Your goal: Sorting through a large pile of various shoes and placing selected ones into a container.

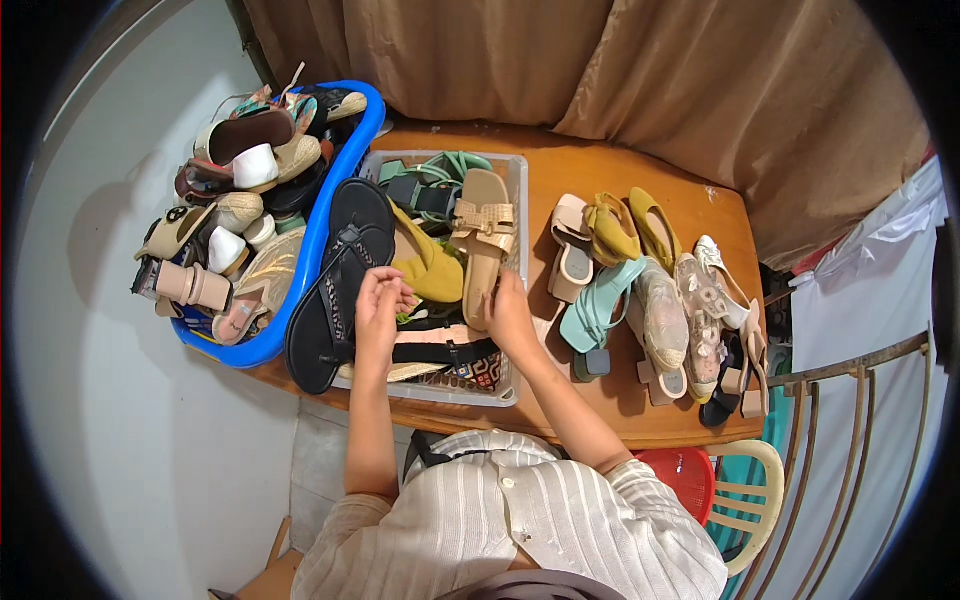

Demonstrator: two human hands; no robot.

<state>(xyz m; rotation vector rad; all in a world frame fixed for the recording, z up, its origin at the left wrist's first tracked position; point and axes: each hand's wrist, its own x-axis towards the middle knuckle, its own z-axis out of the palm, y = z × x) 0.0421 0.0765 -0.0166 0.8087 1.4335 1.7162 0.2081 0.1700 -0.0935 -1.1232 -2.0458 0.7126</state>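
My right hand (508,308) is closed on the lower end of a tan slide sandal (484,240) with a woven bow strap. The sandal stands lengthwise over a pale plastic crate (521,190). My left hand (382,300) is loosely curled with the palm partly up, and I see nothing in it. Beside it, black thong sandals (345,270) lie across the crate's left side. Between my hands is a mustard shoe (432,265). Green strappy sandals (435,185) lie at the crate's far end, and a patterned shoe (475,372) is at its near end.
A blue basket (375,105) heaped with mixed shoes stands left by the white wall. On the wooden table (640,428), pairs sit at right, including mustard flats (655,228), mint sandals (600,300) and lace shoes (660,315). A cream chair (765,490) and red basin (680,480) are near right.
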